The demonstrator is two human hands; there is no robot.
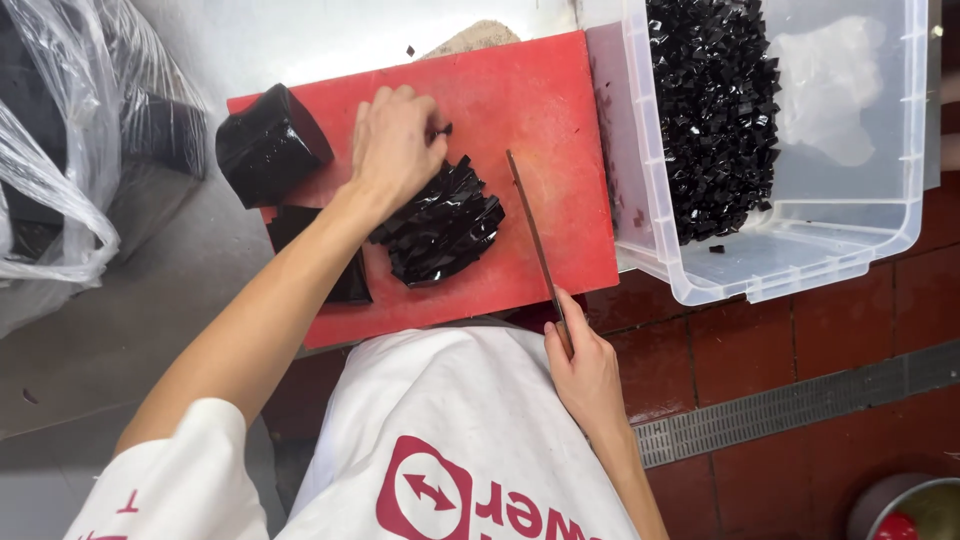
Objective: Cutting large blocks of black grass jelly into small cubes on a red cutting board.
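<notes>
I see a clear plastic tub (905, 225) at the far right, overhanging the right edge of the flat red plastic cutting board (560, 110); a heap of small glossy black jelly cubes (715, 110) fills its left half, and a crumpled clear plastic sheet (825, 90) lies in its right half. On the board's far left corner sits a whole dark jelly block (268, 145), and near it, partly under my forearm, a flat black jelly slab (345, 280). Between my two hands, in the middle of the board, lies the pile of cut black jelly strips (445, 230), fanned out and leaning. Nothing stands between the knife and this pile.

At the far left, crinkled clear plastic bags (60, 150) with dark contents rest on the grey metal tabletop (120, 330) that carries the board. To the right and nearer me the floor is dark red tile (800, 330) with a metal drain grate (800, 410) running across it, and a round metal container (905, 510) shows at the near right corner. My white apron with red print (450, 440) fills the near middle.

My left hand (395, 145) reaches across the board, palm down, fingers curled together on the far edge of the cut strips, pressing on them. My right hand (585, 370) sits at the near edge of the board, closed around the handle of a long thin-bladed knife (530, 225), whose blade points away from me, just right of the pile.
</notes>
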